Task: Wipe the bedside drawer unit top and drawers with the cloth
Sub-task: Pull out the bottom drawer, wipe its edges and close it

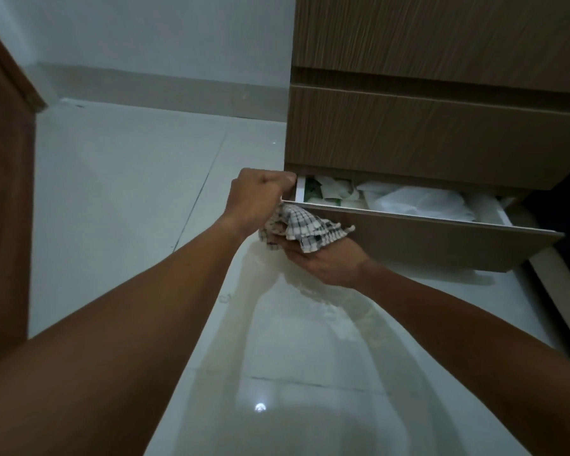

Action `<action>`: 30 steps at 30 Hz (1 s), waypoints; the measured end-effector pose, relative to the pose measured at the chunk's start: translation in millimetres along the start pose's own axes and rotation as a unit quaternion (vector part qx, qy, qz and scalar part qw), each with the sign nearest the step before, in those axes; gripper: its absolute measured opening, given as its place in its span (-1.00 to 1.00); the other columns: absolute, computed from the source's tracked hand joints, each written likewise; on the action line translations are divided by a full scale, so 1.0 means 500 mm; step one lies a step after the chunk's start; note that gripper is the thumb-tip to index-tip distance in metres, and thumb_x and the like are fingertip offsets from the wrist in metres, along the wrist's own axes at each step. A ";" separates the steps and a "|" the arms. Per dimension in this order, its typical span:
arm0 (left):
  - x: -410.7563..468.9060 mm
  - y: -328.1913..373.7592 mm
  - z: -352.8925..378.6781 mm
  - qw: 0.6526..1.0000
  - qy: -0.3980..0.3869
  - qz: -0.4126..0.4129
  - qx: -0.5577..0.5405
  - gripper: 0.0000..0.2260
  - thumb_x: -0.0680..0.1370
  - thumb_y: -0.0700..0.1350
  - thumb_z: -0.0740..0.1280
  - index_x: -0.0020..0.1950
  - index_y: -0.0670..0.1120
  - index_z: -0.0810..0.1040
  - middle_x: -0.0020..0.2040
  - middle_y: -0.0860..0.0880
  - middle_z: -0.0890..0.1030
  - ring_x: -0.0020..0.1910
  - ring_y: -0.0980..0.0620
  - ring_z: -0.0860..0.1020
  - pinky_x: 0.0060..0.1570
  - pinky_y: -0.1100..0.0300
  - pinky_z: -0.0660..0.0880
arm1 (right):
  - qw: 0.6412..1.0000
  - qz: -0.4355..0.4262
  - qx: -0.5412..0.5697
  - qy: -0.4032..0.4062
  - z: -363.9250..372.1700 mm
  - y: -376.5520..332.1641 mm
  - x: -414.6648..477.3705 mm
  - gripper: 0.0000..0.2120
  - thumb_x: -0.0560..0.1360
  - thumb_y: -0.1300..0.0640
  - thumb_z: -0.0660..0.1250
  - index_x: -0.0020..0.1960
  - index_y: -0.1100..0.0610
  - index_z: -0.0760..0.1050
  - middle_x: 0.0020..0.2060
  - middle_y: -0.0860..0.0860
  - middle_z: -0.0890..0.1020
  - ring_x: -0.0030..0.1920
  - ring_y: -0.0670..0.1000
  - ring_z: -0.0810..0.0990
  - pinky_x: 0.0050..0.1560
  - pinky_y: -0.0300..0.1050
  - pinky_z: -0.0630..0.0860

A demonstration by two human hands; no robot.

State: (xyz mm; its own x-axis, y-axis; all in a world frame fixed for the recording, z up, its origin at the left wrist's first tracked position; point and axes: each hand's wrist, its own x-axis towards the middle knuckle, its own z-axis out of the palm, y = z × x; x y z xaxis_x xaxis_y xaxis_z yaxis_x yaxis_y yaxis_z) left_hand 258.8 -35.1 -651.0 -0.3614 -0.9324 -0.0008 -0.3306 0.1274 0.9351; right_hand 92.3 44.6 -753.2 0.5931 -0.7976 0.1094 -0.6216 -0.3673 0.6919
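With bottom drawer pulled open | left hand fisted, fingers curled on its near-left corner | right hand palm-up, fingers closed under checked cloth

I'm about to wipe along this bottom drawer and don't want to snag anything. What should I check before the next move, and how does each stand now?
1. Cloth in hand: ok. The checked cloth lies bunched in the right hand.
2. Bottom drawer open: ok. The bottom drawer is pulled partway out.
3. Drawer held steady: ok. The left hand grips its left corner.
4. Inside free to wipe: not ok. White bags and papers fill it.
5. Upper drawers shut: ok. The middle drawer sits flush.
6. Floor dry: cannot tell. The floor shows a pale glossy patch under the arms.
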 end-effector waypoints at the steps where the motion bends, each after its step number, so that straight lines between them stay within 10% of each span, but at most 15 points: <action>1: -0.003 0.003 0.004 0.998 -0.017 0.032 0.052 -0.80 0.52 -0.01 0.40 0.05 -0.04 0.74 0.06 0.02 0.72 0.03 0.11 0.64 0.08 0.22 0.55 | 1.000 -0.017 0.009 -0.017 -0.004 0.001 -0.007 -0.55 0.62 0.11 0.12 0.50 0.13 0.33 0.43 0.09 0.44 0.45 0.28 0.37 0.50 0.14 0.24; 4: -0.014 0.007 0.021 0.981 -0.054 0.096 0.161 -0.84 0.50 -0.05 0.45 0.02 -0.05 0.75 -0.01 -0.01 0.73 -0.07 0.08 0.66 -0.02 0.20 0.58 | 0.997 -0.050 -0.060 -0.014 -0.002 0.003 -0.024 -0.45 0.54 0.18 0.10 0.53 0.23 0.25 0.52 0.21 0.28 0.49 0.31 0.28 0.47 0.31 -0.03; 9: -0.005 0.023 0.029 0.955 -0.054 0.126 0.263 -0.84 0.49 -0.05 0.47 0.05 -0.02 0.74 0.04 -0.06 0.72 0.00 -0.02 0.64 0.06 0.13 0.53 | 0.995 -0.075 -0.018 -0.058 0.001 0.027 -0.086 -0.48 0.43 0.10 0.24 0.38 0.12 0.50 0.31 0.07 0.56 0.28 0.12 0.56 0.29 0.12 0.43; 13: -0.003 0.028 0.047 0.940 -0.036 0.133 0.312 -0.86 0.49 -0.04 0.48 0.03 -0.01 0.75 0.04 -0.07 0.71 -0.02 -0.07 0.63 0.08 -0.03 0.58 | 0.999 -0.012 0.016 -0.047 0.023 0.052 -0.173 -0.50 0.51 0.23 0.09 0.44 0.17 0.40 0.28 0.15 0.52 0.25 0.19 0.53 0.21 0.17 0.50; 22: -0.011 0.044 0.081 0.890 0.025 0.166 0.424 -0.85 0.55 -0.11 0.36 -0.07 -0.12 0.71 -0.18 -0.13 0.63 -0.26 -0.11 0.57 -0.21 0.05 0.57 | 0.989 0.117 0.083 -0.015 0.006 0.092 -0.282 -0.59 0.37 0.17 0.40 0.21 0.01 0.61 0.29 0.15 0.34 0.18 0.17 0.38 -0.30 0.03 0.62; 30: -0.017 0.053 0.107 0.867 0.053 0.187 0.459 -0.85 0.57 -0.08 0.36 -0.07 -0.07 0.71 -0.23 -0.10 0.63 -0.33 -0.08 0.54 -0.32 0.15 0.48 | 0.888 0.444 0.117 0.018 -0.018 0.092 -0.291 -0.38 0.45 0.12 0.40 0.46 -0.07 0.30 0.44 0.05 0.34 0.39 0.25 0.28 0.19 0.38 0.37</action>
State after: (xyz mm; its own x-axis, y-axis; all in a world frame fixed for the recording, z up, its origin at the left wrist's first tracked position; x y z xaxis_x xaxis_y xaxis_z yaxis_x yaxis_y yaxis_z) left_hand 206.5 -5.9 -645.1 -0.5258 -0.7881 0.3200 -0.7803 0.5967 0.1873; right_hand -18.1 148.3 -730.9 -0.1701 -0.8089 0.5628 -0.9392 0.3059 0.1558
